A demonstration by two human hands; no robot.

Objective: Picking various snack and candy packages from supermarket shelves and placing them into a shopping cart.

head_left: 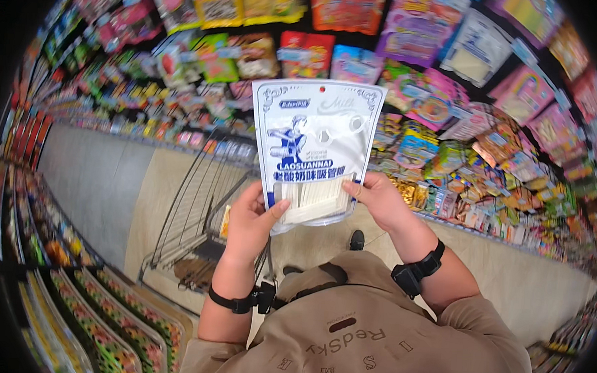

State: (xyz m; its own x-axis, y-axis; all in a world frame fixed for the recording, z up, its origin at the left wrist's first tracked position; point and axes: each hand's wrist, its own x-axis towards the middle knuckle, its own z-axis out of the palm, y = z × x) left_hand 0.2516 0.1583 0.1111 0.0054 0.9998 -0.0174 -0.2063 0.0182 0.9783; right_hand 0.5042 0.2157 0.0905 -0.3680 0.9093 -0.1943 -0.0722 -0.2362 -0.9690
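Held upright in front of me is a white and blue candy bag with a clear window near its bottom, through which white sticks show. My left hand grips its lower left corner, thumb across the front. At the lower right edge my right hand pinches the bag the same way. The fingers behind the bag are hidden. Each forearm wears a black strap with a small device. A similar white bag hangs on the rack at the upper right.
A wire shopping cart stands at my left, with a small yellow package in it. Ahead, shelves hold many colourful snack bags. More shelving with rows of goods lines the lower left. Tiled floor shows beneath.
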